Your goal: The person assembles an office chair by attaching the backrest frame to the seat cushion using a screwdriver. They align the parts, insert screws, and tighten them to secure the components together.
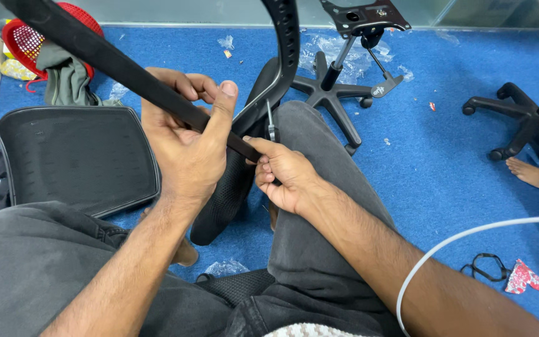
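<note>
Fingers of left hand (pixel 185 146) wrap the black curved chair frame (pixel 126 68); right hand (pixel 282 175) pinches a hex key (pixel 271 125).

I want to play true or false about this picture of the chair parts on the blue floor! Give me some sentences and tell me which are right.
1. The left hand grips a black chair frame bar. True.
2. The right hand holds a small metal tool. True.
3. The floor is green. False: it is blue.
4. The red basket sits on the person's lap. False: it stands on the floor, far left.
5. A black star-shaped chair base lies on the floor. True.
</note>
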